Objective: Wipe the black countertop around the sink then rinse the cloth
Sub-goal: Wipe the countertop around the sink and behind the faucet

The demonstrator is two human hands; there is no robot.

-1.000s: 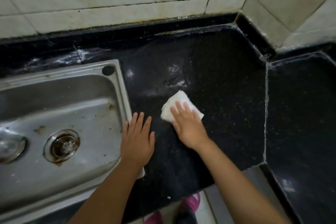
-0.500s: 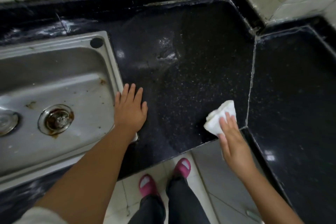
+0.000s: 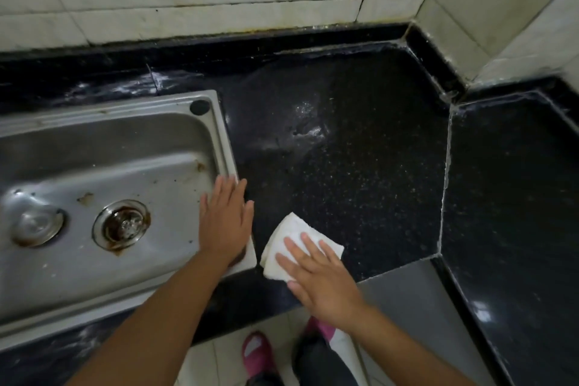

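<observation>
Here, right hand (image 3: 322, 283) flat on cloth (image 3: 293, 236)

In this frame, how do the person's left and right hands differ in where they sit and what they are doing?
The left hand lies flat on the sink rim's right edge with nothing under it but metal; the right hand presses the white cloth onto the black countertop. The left sits farther from the front edge; the right is near it. Both have straight fingers, palms down.

Right hand (image 3: 322, 279) and white cloth (image 3: 294, 241) back from the counter's right seam to beside the sink's corner (image 3: 250, 260).
</observation>
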